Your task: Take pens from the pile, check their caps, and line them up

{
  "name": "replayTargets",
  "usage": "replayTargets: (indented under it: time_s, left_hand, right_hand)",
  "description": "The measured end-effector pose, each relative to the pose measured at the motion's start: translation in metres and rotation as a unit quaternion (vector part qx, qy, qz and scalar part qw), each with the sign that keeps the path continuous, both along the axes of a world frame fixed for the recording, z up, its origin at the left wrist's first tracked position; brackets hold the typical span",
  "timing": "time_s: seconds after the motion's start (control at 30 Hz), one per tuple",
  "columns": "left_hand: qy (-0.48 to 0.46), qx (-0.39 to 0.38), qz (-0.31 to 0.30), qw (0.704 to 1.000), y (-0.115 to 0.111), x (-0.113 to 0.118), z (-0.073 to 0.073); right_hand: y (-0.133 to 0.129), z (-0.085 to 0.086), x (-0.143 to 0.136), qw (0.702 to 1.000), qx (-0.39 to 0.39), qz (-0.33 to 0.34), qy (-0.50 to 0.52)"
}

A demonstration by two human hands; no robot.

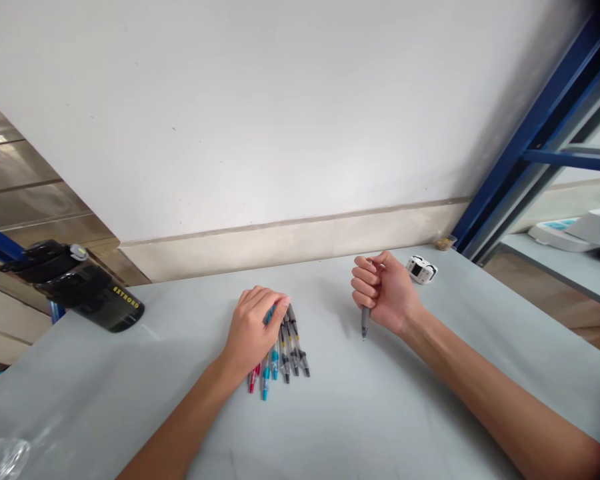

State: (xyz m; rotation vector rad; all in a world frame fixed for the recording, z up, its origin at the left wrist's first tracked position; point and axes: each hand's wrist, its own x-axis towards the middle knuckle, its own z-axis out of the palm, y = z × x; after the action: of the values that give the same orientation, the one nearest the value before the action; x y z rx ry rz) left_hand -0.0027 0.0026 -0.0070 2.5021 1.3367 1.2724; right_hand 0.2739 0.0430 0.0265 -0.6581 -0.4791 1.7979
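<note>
My right hand point(385, 290) is closed in a fist around a dark grey pen point(365, 321). The pen stands nearly upright, its tip pointing down out of the fist. The thumb lies at the top of the fist, and the pen's upper end is hidden there. My left hand point(260, 317) is curled over several pens lying side by side on the table, covering their far ends. Toward me stick out a red pen point(253, 379), blue pens point(265, 383) and black pens point(294, 353) with clear barrels.
The grey table point(330, 427) meets a white wall. A black bottle point(87, 290) stands at the left, a white device point(422, 269) behind my right hand. A small clear tub point(445, 242) sits in the far right corner by a blue frame point(525, 140). Clear plastic point(3, 457) lies bottom left.
</note>
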Motion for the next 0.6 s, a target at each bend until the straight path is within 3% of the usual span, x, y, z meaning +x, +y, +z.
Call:
replayTargets:
  time_s: [0.23,0.37,0.5,0.6]
  left_hand:
    - [0.006,-0.009,0.011,1.000,0.000,0.001,0.001]
    - [0.010,-0.007,0.011,1.000,0.000,0.001,0.001]
    - [0.014,-0.011,0.013,1.000,0.000,0.002,0.001]
    - [0.019,-0.013,0.013,1.000,0.000,0.002,0.001]
  right_hand:
    - [-0.005,0.004,-0.003,0.995,0.066,-0.068,-0.033]
    - [-0.008,0.008,-0.005,0.982,0.136,-0.080,-0.104]
    - [-0.014,0.005,-0.012,0.943,0.250,-0.058,-0.210]
    - [-0.019,-0.006,-0.019,0.886,0.346,0.018,-0.309]
